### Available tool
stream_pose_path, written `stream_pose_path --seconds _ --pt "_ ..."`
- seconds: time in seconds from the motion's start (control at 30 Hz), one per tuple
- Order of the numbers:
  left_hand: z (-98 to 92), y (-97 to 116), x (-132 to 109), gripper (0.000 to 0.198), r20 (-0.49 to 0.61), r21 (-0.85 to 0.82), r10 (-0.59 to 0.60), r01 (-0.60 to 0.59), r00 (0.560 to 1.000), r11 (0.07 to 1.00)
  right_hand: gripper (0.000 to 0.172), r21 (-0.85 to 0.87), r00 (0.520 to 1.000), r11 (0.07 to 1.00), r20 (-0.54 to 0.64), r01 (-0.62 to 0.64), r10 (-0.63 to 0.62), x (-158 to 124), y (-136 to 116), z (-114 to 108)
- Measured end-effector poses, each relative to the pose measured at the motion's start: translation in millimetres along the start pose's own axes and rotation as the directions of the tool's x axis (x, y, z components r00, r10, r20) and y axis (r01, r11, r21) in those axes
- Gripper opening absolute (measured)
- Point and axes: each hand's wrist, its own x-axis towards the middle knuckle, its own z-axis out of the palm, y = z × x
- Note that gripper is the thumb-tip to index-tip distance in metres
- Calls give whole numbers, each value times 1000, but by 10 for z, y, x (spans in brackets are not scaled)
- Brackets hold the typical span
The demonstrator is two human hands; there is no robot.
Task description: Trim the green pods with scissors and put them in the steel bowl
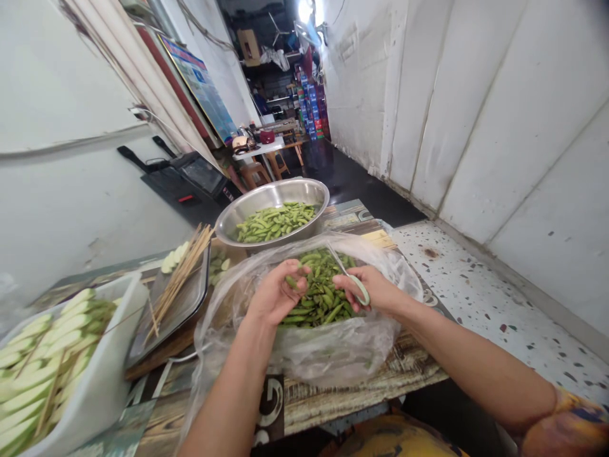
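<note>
My left hand (pixel 280 289) is closed on a green edamame pod (pixel 291 281) above an opened clear plastic bag (pixel 328 355). In the bag lies a heap of edamame pods (pixel 328 304). My right hand (pixel 368 289) grips a pair of scissors (pixel 358 287) with pale green handles; the blades point up and away, to the left. Both hands hover over the heap, a short gap between them. Just behind the bag stands a steel bowl (pixel 304 190) with many more edamame pods (pixel 278 221) in it.
At left, a white tub (pixel 118 330) holds skewered pale green slices. Beside it, a metal tray (pixel 190 298) carries bamboo skewers (pixel 178 273) and slices. The wooden-patterned table (pixel 352 400) has its right edge near the speckled floor. A small table with stools stands farther back.
</note>
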Motion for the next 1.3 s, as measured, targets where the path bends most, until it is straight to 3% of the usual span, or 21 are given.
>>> stream_pose_path --seconds 0.07,0.13,0.2,0.23,0.3,0.37,0.43,0.47,0.53,0.67,0.83,0.97,1.03,1.17,1.23,1.3 --pt "-31 52 19 10 13 -145 -30 31 999 989 40 65 999 998 -49 8 -4 19 -9 -14" --pt "-46 50 42 13 2 -120 -44 44 999 992 39 93 998 996 -58 12 -7 29 -8 -20" --pt "-40 -8 55 20 -69 123 13 -4 998 992 39 99 999 995 -53 7 -2 30 -3 -17" --pt "-29 -50 54 22 -94 314 71 -38 993 949 38 104 999 995 -51 7 -1 28 -1 -15" --pt "5 -135 32 22 -34 694 185 -110 982 712 38 110 999 994 -45 10 -5 21 -2 -11" --pt "46 -194 -8 18 154 904 178 -211 972 373 38 107 999 994 -40 14 -10 12 -7 -12" --pt "78 -217 -50 18 308 945 85 -315 948 89 39 93 999 996 -32 13 -10 3 -16 -17" --pt "85 -217 -67 22 350 937 47 -350 936 -11 39 83 1000 996 -29 12 -10 -2 -21 -19" --pt "75 -205 -87 28 391 917 19 -387 920 -100 40 62 1000 998 -21 9 -8 -11 -30 -20" --pt "4 -193 -84 26 455 890 73 -456 888 5 39 22 1000 1000 10 4 -4 -22 -33 -8" --pt "-9 -233 -69 15 374 906 256 -410 891 105 41 -3 999 1000 38 9 -9 -7 -6 -2" --pt "2 -201 -41 8 377 883 333 -444 864 153 42 -18 999 1000 45 7 -6 -6 -2 -2" --pt "-4 -168 -22 6 294 887 386 -400 874 230 43 -42 997 999 77 -5 8 -22 -16 3" --pt "-10 -139 3 25 -24 813 348 -185 937 553 45 -134 989 991 146 -9 28 -62 -35 12" --pt "-1 -150 7 32 -71 743 311 -158 948 650 45 -177 980 984 195 13 22 -70 -25 9" --pt "16 -168 7 34 -83 712 303 -156 949 684 45 -203 971 979 236 27 22 -68 -5 2"
